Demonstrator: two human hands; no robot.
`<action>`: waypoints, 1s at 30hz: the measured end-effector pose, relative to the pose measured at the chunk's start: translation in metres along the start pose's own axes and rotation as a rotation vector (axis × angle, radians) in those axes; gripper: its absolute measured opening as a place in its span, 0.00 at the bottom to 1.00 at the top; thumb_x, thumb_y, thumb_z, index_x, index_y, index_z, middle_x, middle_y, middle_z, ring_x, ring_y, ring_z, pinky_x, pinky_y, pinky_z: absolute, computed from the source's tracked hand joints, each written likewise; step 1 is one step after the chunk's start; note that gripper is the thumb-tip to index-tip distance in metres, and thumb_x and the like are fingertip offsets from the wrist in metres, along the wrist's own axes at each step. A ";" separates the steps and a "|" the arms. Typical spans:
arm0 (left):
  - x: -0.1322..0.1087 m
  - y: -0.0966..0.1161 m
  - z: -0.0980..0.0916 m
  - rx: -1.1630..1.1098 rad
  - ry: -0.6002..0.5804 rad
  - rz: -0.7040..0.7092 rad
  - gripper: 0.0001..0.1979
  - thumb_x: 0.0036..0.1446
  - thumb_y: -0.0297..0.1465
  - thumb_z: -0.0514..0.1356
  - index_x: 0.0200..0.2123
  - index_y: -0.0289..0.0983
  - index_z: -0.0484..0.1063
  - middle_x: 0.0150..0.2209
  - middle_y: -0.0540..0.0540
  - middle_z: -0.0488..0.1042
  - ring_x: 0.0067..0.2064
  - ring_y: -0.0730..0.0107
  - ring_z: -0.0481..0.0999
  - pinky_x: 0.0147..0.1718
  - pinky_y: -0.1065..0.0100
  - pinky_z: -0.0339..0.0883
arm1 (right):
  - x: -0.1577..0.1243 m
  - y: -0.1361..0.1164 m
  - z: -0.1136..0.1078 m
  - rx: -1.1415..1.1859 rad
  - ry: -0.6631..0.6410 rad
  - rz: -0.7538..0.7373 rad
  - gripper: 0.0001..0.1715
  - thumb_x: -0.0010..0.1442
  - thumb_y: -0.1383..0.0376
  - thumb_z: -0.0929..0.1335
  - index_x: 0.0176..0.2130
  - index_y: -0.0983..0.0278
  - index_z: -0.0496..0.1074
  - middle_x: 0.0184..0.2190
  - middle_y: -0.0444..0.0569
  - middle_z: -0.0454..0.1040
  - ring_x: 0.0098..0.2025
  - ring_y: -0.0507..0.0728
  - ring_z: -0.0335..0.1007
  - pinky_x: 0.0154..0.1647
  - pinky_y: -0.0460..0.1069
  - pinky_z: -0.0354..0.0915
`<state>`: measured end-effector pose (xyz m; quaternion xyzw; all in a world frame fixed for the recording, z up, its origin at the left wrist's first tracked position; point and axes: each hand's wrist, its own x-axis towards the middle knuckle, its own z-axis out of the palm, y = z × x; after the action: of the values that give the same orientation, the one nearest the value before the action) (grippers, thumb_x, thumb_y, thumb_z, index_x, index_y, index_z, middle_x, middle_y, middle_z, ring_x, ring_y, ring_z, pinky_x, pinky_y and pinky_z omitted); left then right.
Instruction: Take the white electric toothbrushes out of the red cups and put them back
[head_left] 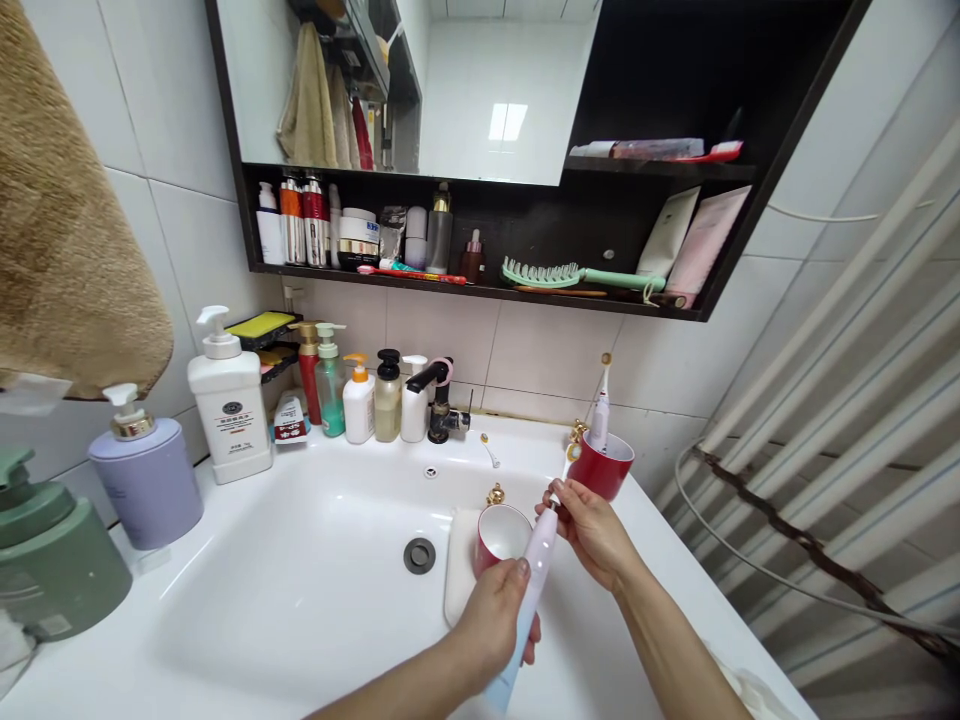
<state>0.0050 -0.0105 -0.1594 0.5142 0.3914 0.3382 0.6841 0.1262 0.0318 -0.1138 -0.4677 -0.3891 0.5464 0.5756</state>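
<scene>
My left hand [491,615] is wrapped around an electric toothbrush handle [541,545], pink at the top and pale blue lower down, tilted over the sink's right side. At its upper end, the fingers of my right hand [592,525] pinch a small brush head [573,454] with yellowish bristles; a bit of metal shaft shows below the fingertips. Behind my left hand, a red cup [493,530] with a white inside stands by a white pad [461,570]. Another red cup [611,468] on the rim holds an upright electric toothbrush [601,415]. A loose brush head [490,452] lies on the back ledge.
A black faucet [442,400] rises behind the sink [300,570]. Several pump bottles [360,405] line the left and back rim. Overhead juts a dark mirror cabinet [480,290] with toiletries and a green hairbrush [544,274]. White radiator pipes [825,400] stand at right.
</scene>
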 end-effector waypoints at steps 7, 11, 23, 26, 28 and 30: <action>-0.001 -0.001 0.000 -0.033 -0.011 0.020 0.20 0.44 0.48 0.39 0.26 0.36 0.53 0.13 0.55 0.57 0.11 0.81 0.55 0.10 0.77 0.46 | -0.002 -0.001 0.001 -0.013 -0.051 0.012 0.12 0.43 0.59 0.64 0.20 0.65 0.62 0.17 0.41 0.64 0.23 0.48 0.63 0.25 0.43 0.59; -0.001 0.000 0.000 -0.030 -0.015 0.019 0.21 0.43 0.49 0.39 0.25 0.36 0.53 0.14 0.55 0.57 0.11 0.82 0.55 0.10 0.77 0.47 | -0.002 -0.002 0.001 -0.022 -0.051 0.013 0.12 0.43 0.58 0.64 0.20 0.65 0.62 0.18 0.41 0.64 0.23 0.48 0.63 0.25 0.43 0.59; 0.000 0.000 -0.002 -0.082 0.005 0.025 0.22 0.41 0.51 0.40 0.24 0.36 0.53 0.14 0.55 0.58 0.11 0.82 0.55 0.11 0.76 0.47 | -0.005 0.001 0.008 -0.069 -0.028 0.006 0.13 0.41 0.57 0.64 0.21 0.65 0.61 0.19 0.42 0.65 0.23 0.49 0.64 0.26 0.45 0.59; 0.003 0.000 -0.003 -0.087 -0.013 0.044 0.22 0.42 0.50 0.40 0.25 0.35 0.54 0.14 0.54 0.58 0.11 0.81 0.55 0.11 0.76 0.48 | -0.008 0.003 0.014 -0.091 -0.004 0.000 0.14 0.42 0.55 0.63 0.22 0.65 0.61 0.20 0.43 0.66 0.22 0.50 0.63 0.23 0.45 0.58; 0.007 0.003 -0.006 -0.087 -0.012 0.074 0.23 0.42 0.50 0.40 0.26 0.35 0.55 0.14 0.54 0.58 0.12 0.81 0.55 0.12 0.75 0.49 | -0.013 0.006 0.021 -0.125 -0.027 -0.012 0.16 0.42 0.54 0.62 0.24 0.64 0.62 0.20 0.43 0.66 0.22 0.50 0.62 0.22 0.45 0.58; 0.010 0.009 -0.011 -0.082 0.016 0.124 0.23 0.43 0.49 0.39 0.28 0.34 0.57 0.14 0.54 0.58 0.13 0.81 0.56 0.14 0.74 0.51 | -0.017 0.009 0.027 -0.198 -0.083 -0.047 0.17 0.42 0.54 0.62 0.26 0.65 0.63 0.19 0.44 0.66 0.21 0.50 0.61 0.21 0.45 0.58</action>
<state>-0.0004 0.0049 -0.1539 0.5061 0.3501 0.3998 0.6793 0.0963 0.0175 -0.1149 -0.4899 -0.4754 0.5108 0.5226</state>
